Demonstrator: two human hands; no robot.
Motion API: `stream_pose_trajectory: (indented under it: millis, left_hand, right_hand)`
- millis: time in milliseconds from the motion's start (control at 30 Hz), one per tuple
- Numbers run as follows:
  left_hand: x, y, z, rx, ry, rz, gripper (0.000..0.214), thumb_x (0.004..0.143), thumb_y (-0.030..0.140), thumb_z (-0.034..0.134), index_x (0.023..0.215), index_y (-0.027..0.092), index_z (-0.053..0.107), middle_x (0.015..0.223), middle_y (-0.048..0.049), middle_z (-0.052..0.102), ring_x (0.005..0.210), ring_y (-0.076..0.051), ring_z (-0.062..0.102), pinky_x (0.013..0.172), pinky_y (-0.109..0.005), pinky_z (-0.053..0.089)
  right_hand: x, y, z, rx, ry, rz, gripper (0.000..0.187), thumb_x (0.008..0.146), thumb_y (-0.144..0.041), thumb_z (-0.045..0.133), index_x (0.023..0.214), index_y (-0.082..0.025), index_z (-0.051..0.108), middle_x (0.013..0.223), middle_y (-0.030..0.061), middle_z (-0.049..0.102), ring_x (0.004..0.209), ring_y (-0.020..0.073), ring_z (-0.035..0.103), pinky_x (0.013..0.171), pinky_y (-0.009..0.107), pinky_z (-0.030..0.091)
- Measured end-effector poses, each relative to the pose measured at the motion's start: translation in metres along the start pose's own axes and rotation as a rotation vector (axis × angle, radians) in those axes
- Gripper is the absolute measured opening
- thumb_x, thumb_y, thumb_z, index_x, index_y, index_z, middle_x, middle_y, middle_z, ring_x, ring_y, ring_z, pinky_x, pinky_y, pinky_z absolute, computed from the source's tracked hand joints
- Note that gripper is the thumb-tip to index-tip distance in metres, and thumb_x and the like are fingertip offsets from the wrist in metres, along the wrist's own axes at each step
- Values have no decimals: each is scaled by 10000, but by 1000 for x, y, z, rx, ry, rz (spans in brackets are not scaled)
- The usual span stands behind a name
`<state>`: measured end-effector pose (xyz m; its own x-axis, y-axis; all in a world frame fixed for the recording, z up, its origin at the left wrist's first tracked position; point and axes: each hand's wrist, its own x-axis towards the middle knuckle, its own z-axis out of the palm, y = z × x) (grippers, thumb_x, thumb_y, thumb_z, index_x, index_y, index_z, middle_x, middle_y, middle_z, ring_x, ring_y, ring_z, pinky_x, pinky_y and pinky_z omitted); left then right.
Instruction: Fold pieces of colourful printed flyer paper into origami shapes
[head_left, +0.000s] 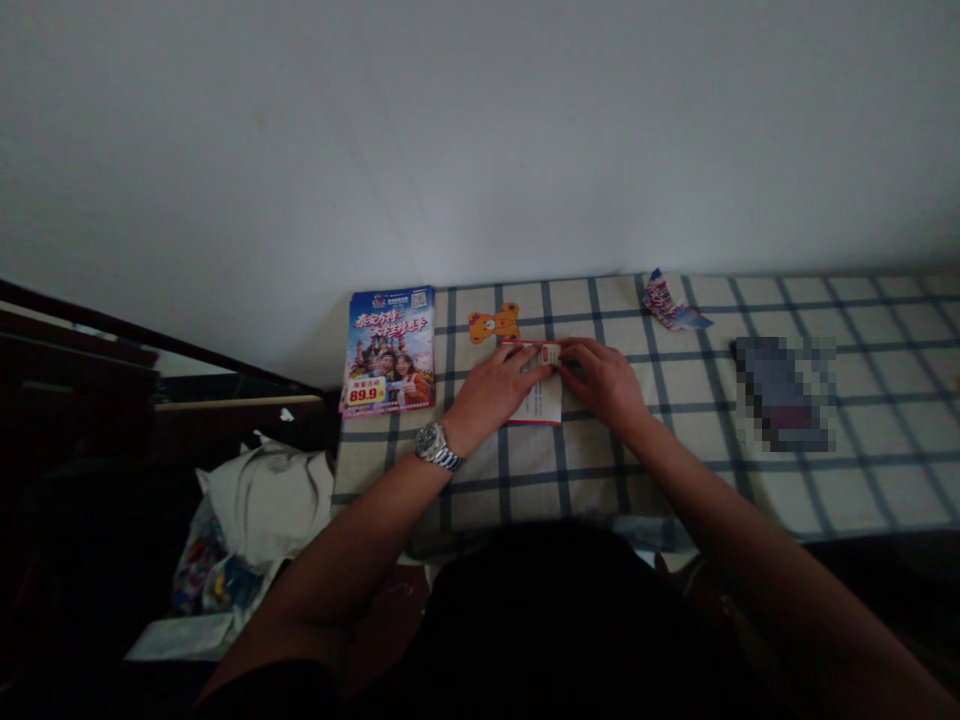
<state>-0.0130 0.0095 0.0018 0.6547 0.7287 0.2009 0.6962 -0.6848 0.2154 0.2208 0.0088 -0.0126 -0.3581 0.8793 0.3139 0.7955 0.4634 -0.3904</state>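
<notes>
A white leaflet (541,408) with red edges and small print lies on the checked cloth in front of me, partly covered by my fingers. My left hand (496,388), with a metal watch on its wrist, holds the leaflet down from the left, its thumb reaching across the upper part. At the upper right corner, my right hand (606,382) has fingertips and thumb brought together on the leaflet's edge. Just above my left hand is an orange teddy bear figure (493,324). To the left sits a stack of blue printed flyers (390,350), its sheets roughly aligned.
The checked cloth (465,490) covers a long surface against a pale wall (525,140). A crumpled piece of printed paper (673,305) lies at the back right, near a dark pixelated object (780,392). Below left is a whitish bag (270,490) beside dark furniture.
</notes>
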Motion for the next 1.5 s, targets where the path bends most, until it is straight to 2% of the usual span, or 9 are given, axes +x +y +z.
stream_pose_trajectory:
  millis: [233,600,900,1000,1167,1500]
  left_hand:
    - [3,0,-2,18,-4,7,342,1064,196,560,1392,262,627,1497,-70,598,1375,-296,502,1111,-466,526]
    - [3,0,-2,11,0,3,279,1059,200,569,1307,267,676,1507,-69,584,1371,-306,499,1095,-472,540]
    - [2,0,-3,8,-4,0,287,1061,207,569,1319,280,673,1514,-57,579,1382,-300,491,1101,-474,537]
    - [2,0,-3,13,-7,4,282,1064,212,565,1316,278,673,1513,-58,580,1390,-294,491,1097,-459,542]
    - [2,0,-2,32,10,0,296,1060,232,586,1343,271,663,1496,-71,588,1380,-295,503,1106,-465,535]
    - [2,-1,-2,43,12,22,287,1060,214,581,1324,263,680,1511,-70,582,1372,-291,508,1080,-451,551]
  right_hand:
    - [2,-4,-2,-89,-2,8,133,993,-263,617,1036,-214,733,1323,111,714,1015,276,726,826,407,561]
    - [26,1,0,-114,35,66,169,1001,-240,575,983,-216,742,1257,122,715,1052,284,694,841,404,571]
    - [41,0,-1,-145,-4,121,148,972,-186,557,957,-200,704,1038,135,714,938,285,669,786,386,522]
    - [35,0,-4,-104,-11,92,132,979,-211,576,996,-195,707,1088,133,711,949,275,670,816,380,528]
    - [21,-2,-4,-56,-6,-12,105,965,-224,629,983,-202,731,1289,136,691,1076,287,671,917,407,551]
    - [36,6,5,-59,55,89,83,933,-159,632,939,-193,707,1127,137,702,982,285,666,837,391,523]
